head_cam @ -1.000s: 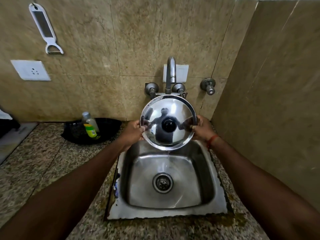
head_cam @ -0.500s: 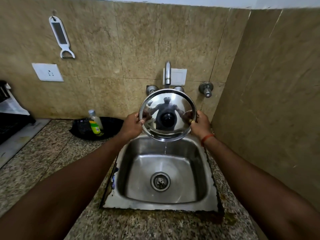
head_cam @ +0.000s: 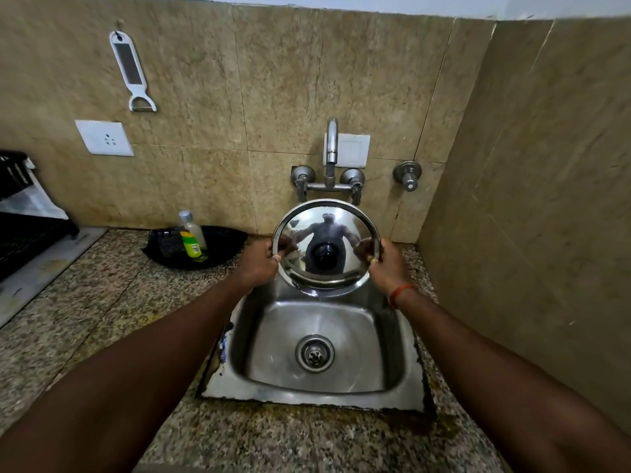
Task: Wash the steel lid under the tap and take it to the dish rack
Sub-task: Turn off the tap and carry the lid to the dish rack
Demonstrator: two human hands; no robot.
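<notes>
The steel lid [head_cam: 326, 247] is up on edge over the back of the sink [head_cam: 406, 387], its shiny face turned toward the person, black knob dead centre. It sits below the tap [head_cam: 330, 145], not quite touching the pipework behind. The left hand [head_cam: 261, 262] has the rim at nine o'clock, the right hand [head_cam: 387, 264] has it at three o'clock. Fingers on both sides are curled and pinching the rim, thumbs on the near face, the rest hidden behind the steel. I can't make out a stream from the spout; a drop may be hanging at the lid's six o'clock.

To my eye the washing is about finished and this is the drain-off. Done well, that means keeping the lid upright over the basin so water runs to the low edge, giving it a gentle shake, and keeping that two-sided pinch firm, because wet polished steel slips. Then it swings toward nine o'clock, where a dark rack [head_cam: 20, 213] sits at the far edge of the counter [head_cam: 102, 302], passing over the black tray [head_cam: 225, 240] and the soap bottle [head_cam: 193, 235] on it.

Against half a second ago, the lid has dropped lower, so the whole tap and both valves show above it, and the thin trickle falling from its bottom edge is gone. The view has pulled back and tilted too, with more wall on show. The hands keep the same hold.
</notes>
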